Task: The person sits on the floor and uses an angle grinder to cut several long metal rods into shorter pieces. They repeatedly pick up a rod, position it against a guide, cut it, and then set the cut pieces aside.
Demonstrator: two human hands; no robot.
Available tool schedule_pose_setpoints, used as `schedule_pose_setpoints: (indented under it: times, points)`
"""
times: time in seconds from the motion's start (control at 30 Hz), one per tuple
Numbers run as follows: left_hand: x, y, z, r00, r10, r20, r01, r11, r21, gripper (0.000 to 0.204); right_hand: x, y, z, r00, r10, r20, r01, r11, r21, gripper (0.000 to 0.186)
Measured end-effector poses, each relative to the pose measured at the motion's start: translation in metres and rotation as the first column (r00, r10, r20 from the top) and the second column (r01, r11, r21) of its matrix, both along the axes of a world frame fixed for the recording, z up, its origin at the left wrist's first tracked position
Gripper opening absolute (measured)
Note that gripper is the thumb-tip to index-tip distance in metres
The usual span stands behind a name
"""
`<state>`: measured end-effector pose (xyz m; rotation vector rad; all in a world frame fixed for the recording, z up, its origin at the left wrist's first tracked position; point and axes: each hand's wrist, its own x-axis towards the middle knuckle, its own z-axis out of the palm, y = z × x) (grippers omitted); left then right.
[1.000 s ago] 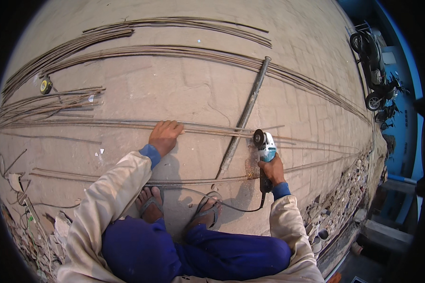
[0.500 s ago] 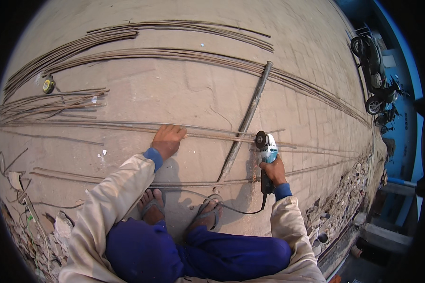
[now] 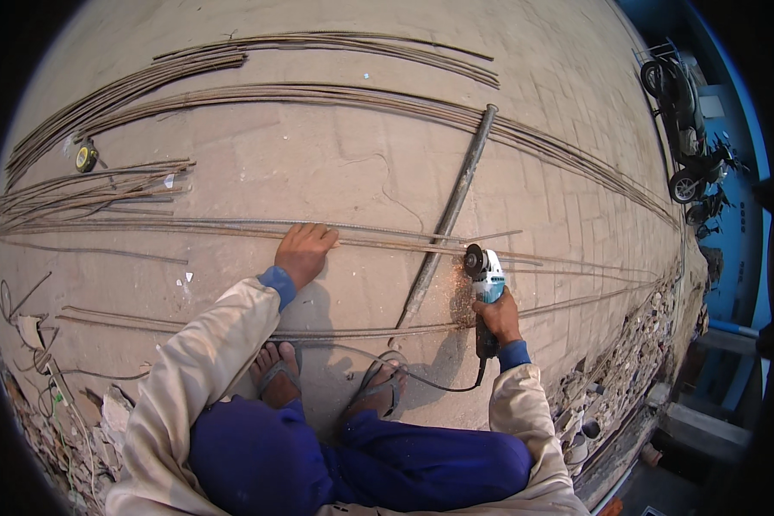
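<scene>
My right hand (image 3: 500, 315) is wrapped round the body of an angle grinder (image 3: 488, 288), white, teal and black, with a dark cord trailing from its lower end. Its disc is at the thin steel rods (image 3: 391, 246), just right of a dark metal pipe (image 3: 453, 209) lying crosswise under them. Orange sparks spray down and to the left from the disc. Farther left, my left hand (image 3: 306, 254) is closed over the same rods, its fingers curled round them on the ground.
More rod bundles (image 3: 275, 93) lie across the far ground. A yellow tape measure (image 3: 86, 156) sits at the far left. Another rod row (image 3: 361, 333) runs just ahead of my sandalled feet. Rubble (image 3: 611, 387) lines the right edge; motorbikes (image 3: 684, 138) stand beyond, at far right.
The spark spray has grown and spreads more to the left below the disc. The grinder has shifted very slightly along the rods' side; my left hand has stayed nearly still.
</scene>
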<state>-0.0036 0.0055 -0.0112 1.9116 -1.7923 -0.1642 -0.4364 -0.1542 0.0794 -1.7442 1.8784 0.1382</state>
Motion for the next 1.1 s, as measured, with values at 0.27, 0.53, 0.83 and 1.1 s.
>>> schedule_pose_setpoints:
  times: [0.27,0.53,0.83,1.1]
  points:
    - [0.002,-0.001,-0.001,0.999,-0.029,-0.03,0.033,0.988,0.151,0.015,0.01,-0.007,0.002,0.997,0.039,-0.067,-0.041,0.999,-0.027,0.07]
    - [0.005,-0.003,0.001,0.998,-0.033,-0.052,0.036,0.998,0.048,0.019,-0.015,0.022,-0.015,0.927,-0.163,0.337,0.159,0.987,0.04,0.051]
    - [0.012,-0.009,0.015,0.988,-0.077,-0.133,0.104,0.971,0.213,0.024,-0.039,0.043,0.005,0.754,-0.419,0.506,0.419,0.9,0.12,0.037]
    - [0.015,-0.005,0.028,0.992,-0.107,-0.069,0.126,0.909,0.398,0.033,-0.056,0.057,0.001,0.587,-0.564,0.581,0.564,0.8,0.206,0.031]
